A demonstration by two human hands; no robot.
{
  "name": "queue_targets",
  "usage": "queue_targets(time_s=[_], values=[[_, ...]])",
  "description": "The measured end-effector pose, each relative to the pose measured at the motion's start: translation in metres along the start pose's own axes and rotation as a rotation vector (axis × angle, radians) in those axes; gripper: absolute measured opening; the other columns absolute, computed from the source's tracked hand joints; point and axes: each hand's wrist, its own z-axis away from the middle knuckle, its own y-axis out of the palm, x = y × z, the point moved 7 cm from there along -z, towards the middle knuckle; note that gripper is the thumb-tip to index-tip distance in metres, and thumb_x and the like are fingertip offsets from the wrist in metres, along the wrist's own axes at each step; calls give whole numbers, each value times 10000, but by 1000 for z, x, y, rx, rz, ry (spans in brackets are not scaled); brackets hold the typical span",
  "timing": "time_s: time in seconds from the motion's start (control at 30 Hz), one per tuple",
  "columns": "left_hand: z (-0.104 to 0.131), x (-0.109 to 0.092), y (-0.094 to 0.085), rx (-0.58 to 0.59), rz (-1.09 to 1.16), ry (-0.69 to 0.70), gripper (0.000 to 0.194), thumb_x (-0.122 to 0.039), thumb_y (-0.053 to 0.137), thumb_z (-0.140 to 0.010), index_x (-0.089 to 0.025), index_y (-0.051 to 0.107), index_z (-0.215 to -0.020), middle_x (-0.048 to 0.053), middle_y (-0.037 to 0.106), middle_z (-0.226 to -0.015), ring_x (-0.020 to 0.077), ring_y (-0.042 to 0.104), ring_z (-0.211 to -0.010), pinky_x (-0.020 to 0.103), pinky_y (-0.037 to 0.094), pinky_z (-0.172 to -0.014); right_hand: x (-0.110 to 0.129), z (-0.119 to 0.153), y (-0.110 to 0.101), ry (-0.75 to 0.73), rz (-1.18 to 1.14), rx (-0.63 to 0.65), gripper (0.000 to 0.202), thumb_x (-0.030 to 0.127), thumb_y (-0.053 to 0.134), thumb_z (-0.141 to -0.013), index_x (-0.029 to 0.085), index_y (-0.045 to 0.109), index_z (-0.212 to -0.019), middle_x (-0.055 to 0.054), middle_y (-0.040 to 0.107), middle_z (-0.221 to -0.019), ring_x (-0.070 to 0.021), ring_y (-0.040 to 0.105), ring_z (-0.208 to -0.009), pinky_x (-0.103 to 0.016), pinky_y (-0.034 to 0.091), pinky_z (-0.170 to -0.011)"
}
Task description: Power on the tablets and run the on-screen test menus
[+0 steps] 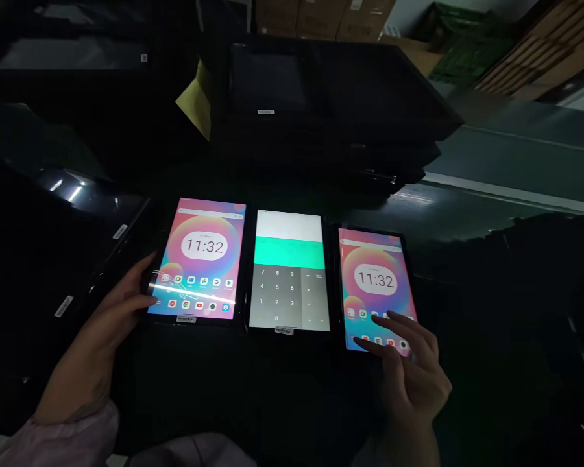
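Three lit tablets lie side by side on the dark table. The left tablet [204, 246] shows a pink and blue home screen reading 11:32. My left hand [121, 305] grips its lower left edge, thumb at the corner of the screen and the other fingers partly hidden along the side. On the middle tablet [287, 272] a calculator keypad is displayed beneath a green band. The right tablet [376, 275] has the same 11:32 home screen. Over its lower part is my right hand [416, 373], fingers apart, with fingertips at or just above the icons; contact cannot be made out.
Stacked black trays [340, 130] holding a dark tablet stand behind the three tablets. More dark tablets [92, 201] lie at the left. A yellow paper [197, 100] sticks up beside the stack. Cardboard boxes [316, 18] and a green crate [460, 39] are farther back.
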Motion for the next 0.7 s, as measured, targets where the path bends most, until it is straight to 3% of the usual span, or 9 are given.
queue_targets(time_s=[0.1,0.33,0.5,0.7], values=[[3,-1,2,26,-1,-1,852,-238,908,-597,-343,603,-1386,-19,554,-1504,314,433,-1441,242,611,-886,2,-1,0,55,-11,-20,338,118,546,-961,252,805,-793,-55,735,-1057,-321,626,-1132,-521,507,-877],[6,-1,5,62,-59,25,864,-283,910,-619,-383,573,-1408,-49,518,-1534,288,412,-1458,234,568,-967,0,1,1,-2,-7,-2,321,122,556,-955,262,812,-821,-43,738,-1042,-309,651,-1092,-486,530,-825],[2,3,-1,41,-64,12,914,-279,902,-605,-375,546,-1440,-40,475,-1567,330,396,-1463,282,590,-949,-2,1,-2,-8,-4,-12,302,116,561,-956,248,813,-854,-57,740,-1046,-307,658,-1073,-489,541,-809],[-8,6,-6,-57,-39,-43,849,-243,873,-567,-402,619,-1361,-62,589,-1467,303,505,-1384,199,610,-790,-19,-45,-21,-52,183,-7,307,160,544,-984,221,813,-849,-77,733,-1054,-270,652,-1041,-451,558,-802]])
